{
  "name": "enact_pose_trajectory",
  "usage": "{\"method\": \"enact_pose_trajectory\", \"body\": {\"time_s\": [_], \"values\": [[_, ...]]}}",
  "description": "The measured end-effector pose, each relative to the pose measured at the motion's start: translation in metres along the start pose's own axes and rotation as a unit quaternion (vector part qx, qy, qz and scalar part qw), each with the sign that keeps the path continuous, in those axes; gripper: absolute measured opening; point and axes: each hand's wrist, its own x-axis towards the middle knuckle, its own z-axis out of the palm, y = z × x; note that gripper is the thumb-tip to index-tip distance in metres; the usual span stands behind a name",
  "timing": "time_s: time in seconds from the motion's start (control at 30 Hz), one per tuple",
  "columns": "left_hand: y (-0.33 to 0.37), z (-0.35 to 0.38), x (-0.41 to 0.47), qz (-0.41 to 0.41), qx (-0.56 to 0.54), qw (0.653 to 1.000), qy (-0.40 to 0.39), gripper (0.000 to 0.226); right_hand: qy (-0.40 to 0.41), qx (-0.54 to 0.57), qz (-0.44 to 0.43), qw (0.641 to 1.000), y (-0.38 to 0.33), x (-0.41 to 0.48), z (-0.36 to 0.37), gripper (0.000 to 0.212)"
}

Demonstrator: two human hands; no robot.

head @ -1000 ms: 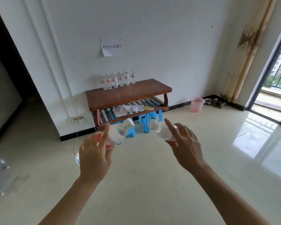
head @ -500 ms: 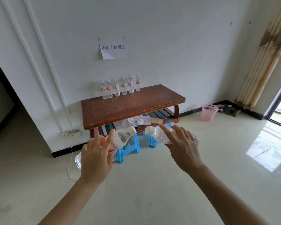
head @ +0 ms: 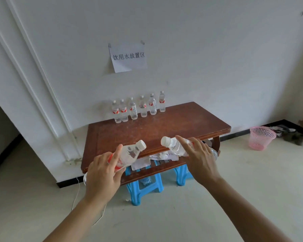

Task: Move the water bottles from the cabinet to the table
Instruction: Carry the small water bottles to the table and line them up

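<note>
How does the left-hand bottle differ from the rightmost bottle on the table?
The left-hand bottle is tilted, cap up-right; the rightmost bottle stands upright. The left hand grips the left-hand bottle; the rightmost bottle stands untouched on the table. Both clear, white caps, red labels.

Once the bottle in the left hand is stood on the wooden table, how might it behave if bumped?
The bottle in the left hand is tall and narrow, so it would probably tip easily. Its round body would likely roll on the flat table. Clear plastic suggests it dents rather than shatters.
</note>
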Motion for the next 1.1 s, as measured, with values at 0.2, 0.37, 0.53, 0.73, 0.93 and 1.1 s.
{"method": "enact_pose_trajectory", "body": {"time_s": [0.2, 0.37, 0.53, 0.73, 0.93, 1.1], "values": [[-0.046, 0.051, 0.051, -0.095, -0.008, 0.995, -0.001, 0.084, -0.011, 0.06, -0.031, 0.998, 0.007, 0.117, 0.067, 0.09], [-0.106, 0.099, 0.099, -0.133, -0.021, 0.991, -0.007, 0.083, -0.05, 0.103, -0.063, 0.991, -0.006, 0.195, 0.145, 0.086], [-0.183, 0.157, 0.173, -0.185, -0.059, 0.981, 0.009, 0.083, -0.08, 0.118, -0.068, 0.987, -0.023, 0.276, 0.228, 0.092], [-0.251, 0.225, 0.252, -0.2, -0.098, 0.975, -0.006, 0.088, -0.107, 0.143, -0.02, 0.984, -0.027, 0.359, 0.293, 0.092], [-0.283, 0.295, 0.3, -0.275, -0.153, 0.948, -0.042, 0.091, -0.142, 0.186, 0.065, 0.97, -0.005, 0.413, 0.364, 0.081], [-0.299, 0.347, 0.334, -0.409, -0.194, 0.89, -0.055, 0.095, -0.193, 0.267, 0.095, 0.939, 0.016, 0.47, 0.425, 0.073]]}}
